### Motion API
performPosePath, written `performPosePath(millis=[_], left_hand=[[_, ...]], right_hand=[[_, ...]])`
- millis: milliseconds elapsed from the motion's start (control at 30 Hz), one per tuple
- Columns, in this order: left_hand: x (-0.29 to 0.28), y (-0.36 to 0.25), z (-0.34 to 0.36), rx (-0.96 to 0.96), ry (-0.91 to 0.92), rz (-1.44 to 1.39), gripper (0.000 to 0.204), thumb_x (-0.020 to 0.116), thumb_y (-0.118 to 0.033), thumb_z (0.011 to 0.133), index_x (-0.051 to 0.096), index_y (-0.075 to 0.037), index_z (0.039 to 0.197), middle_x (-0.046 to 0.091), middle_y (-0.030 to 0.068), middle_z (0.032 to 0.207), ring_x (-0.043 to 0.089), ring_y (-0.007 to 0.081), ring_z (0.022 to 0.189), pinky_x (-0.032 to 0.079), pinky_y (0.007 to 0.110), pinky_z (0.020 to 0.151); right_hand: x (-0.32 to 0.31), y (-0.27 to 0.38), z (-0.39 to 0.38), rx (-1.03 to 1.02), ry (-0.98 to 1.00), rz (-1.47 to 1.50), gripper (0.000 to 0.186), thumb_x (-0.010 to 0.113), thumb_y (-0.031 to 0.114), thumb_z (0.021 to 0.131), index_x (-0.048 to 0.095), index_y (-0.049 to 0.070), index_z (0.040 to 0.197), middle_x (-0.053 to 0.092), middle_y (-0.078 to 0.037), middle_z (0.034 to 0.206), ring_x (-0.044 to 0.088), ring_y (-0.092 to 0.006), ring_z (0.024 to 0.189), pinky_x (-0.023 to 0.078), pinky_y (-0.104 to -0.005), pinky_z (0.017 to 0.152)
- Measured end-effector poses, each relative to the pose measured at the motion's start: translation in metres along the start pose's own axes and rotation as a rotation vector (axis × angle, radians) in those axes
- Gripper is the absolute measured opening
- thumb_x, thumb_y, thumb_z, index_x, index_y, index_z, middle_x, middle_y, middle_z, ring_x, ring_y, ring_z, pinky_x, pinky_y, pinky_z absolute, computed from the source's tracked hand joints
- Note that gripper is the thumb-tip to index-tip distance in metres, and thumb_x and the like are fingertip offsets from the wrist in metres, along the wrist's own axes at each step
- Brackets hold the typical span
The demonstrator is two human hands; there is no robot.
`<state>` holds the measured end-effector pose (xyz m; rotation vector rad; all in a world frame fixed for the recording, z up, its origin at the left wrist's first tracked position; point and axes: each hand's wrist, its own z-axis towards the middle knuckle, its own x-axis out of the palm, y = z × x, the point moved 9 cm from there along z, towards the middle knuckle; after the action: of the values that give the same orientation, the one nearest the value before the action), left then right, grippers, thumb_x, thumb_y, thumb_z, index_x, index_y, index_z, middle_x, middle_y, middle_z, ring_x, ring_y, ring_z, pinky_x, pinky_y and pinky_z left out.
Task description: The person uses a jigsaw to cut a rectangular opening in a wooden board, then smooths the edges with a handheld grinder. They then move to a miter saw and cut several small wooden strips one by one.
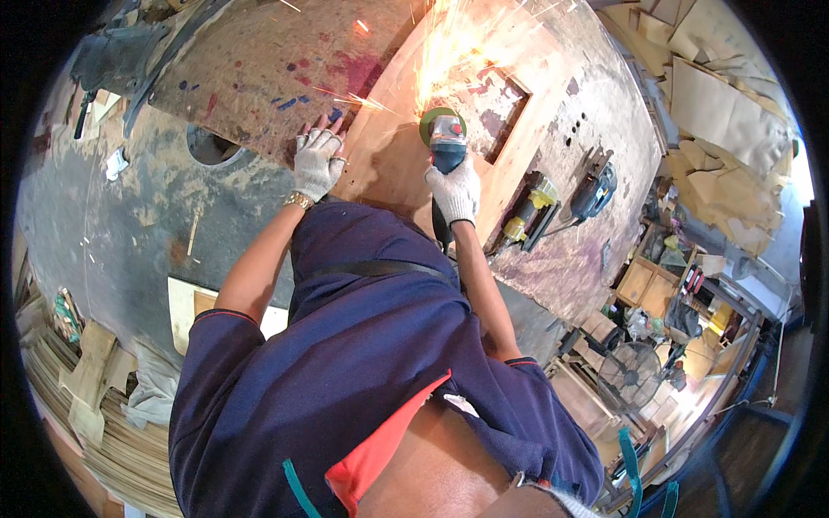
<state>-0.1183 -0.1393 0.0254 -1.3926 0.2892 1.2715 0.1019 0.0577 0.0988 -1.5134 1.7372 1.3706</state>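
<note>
Right hand (455,192), in a white knit glove, closed around the body of an angle grinder (446,142); the grinder has a green disc guard at its far end and a dark body running back under the palm. The disc meets a plywood panel (393,164) near that panel's near edge, and a fan of orange sparks (445,52) sprays away toward the far side of the bench. Left hand (317,161), in a fingerless white glove, lies flat and open with fingers spread, pressing on the panel's left edge, just beside the grinder; a gold watch (299,200) sits on that wrist. The panel has a rectangular cut-out (496,108) to the right of the grinder. A paint-spotted board (259,69) lies to the left of the panel, its edge under the left fingertips. Bench (129,216), grey and stained, carries all of these. Near its right edge, well apart from the hands: a yellow-and-black power tool (528,207) and a blue-and-black power tool (594,192), side by side. A floor fan (630,375) stands below the bench's right corner. Cardboard pieces (721,112) are stacked at far right.
</note>
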Motion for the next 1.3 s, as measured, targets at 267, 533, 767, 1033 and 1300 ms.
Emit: performPosePath(millis=[267,533,767,1033,1300], left_hand=[[-0.001,0.000,0.000,0.020,-0.031,-0.005,0.031,0.059,-0.024,0.096,0.071,-0.007,0.118,0.058,0.0099,0.149,0.046,0.0347,0.144,0.028,0.054,0.121],[-0.009,-0.006,0.002,0.019,-0.050,-0.025,0.026,0.060,-0.021,0.095,0.071,-0.008,0.114,0.061,0.0107,0.145,0.049,0.0357,0.141,0.030,0.054,0.120],[-0.005,-0.002,0.001,0.009,-0.022,-0.018,0.027,0.060,-0.021,0.094,0.071,-0.007,0.113,0.061,0.0113,0.145,0.049,0.0350,0.141,0.031,0.053,0.120],[-0.003,-0.002,0.000,0.007,-0.035,-0.030,0.026,0.060,-0.021,0.093,0.071,-0.007,0.113,0.061,0.0107,0.145,0.049,0.0345,0.142,0.030,0.054,0.120],[-0.002,0.000,0.000,0.004,-0.037,-0.020,0.025,0.060,-0.022,0.094,0.071,-0.007,0.111,0.061,0.0095,0.146,0.048,0.0343,0.142,0.030,0.054,0.120]], right_hand=[[0.006,0.010,-0.004,0.002,-0.016,-0.058,0.056,0.077,0.034,0.073,0.058,0.006,0.117,0.074,-0.023,0.096,0.073,-0.0434,0.093,0.057,-0.0489,0.083],[0.007,0.007,-0.009,-0.013,-0.006,-0.060,0.055,0.076,0.032,0.074,0.056,0.006,0.119,0.074,-0.023,0.096,0.073,-0.0438,0.093,0.057,-0.0492,0.082],[0.009,0.008,-0.012,-0.009,-0.004,-0.042,0.058,0.077,0.032,0.073,0.055,0.006,0.121,0.074,-0.023,0.097,0.073,-0.0438,0.093,0.057,-0.0501,0.082],[0.003,0.000,-0.010,0.012,-0.019,-0.056,0.056,0.078,0.035,0.074,0.060,0.007,0.119,0.074,-0.023,0.095,0.073,-0.0428,0.092,0.057,-0.0492,0.082],[0.004,-0.002,-0.009,0.001,-0.025,-0.044,0.057,0.078,0.033,0.073,0.057,0.006,0.118,0.074,-0.024,0.096,0.073,-0.0434,0.092,0.057,-0.0499,0.081]])
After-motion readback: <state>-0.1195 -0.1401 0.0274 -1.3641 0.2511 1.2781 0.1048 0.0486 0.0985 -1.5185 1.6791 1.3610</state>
